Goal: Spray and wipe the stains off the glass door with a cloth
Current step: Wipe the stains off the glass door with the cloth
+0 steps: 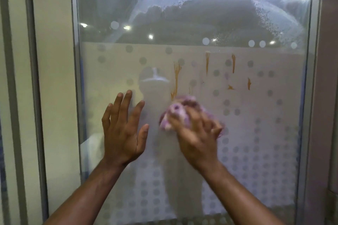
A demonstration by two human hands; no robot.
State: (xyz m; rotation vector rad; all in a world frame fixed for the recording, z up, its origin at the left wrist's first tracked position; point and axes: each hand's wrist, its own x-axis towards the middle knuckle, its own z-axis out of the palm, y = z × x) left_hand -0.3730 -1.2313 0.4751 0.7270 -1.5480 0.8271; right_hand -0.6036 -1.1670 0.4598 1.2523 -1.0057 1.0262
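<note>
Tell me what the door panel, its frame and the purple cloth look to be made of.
Door panel: glass, glossy; it reflects lights and a figure, with frosted dots, probably film.
Frame: looks like brushed metal, perhaps aluminium; grey, thin, dull sheen.
Purple cloth: soft fabric, maybe microfibre, bunched in the right hand; blur hides the weave.

right hand (197, 133) motion-blurred, cloth (175, 113) partly hidden beneath its fingers (210, 126), both forearms cut off below

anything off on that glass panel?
Yes. Orange-brown streaks and smaller drips run down the glass door just above the purple cloth in the right hand. Spray residue fogs the top. The left hand is open, holding nothing.
</note>
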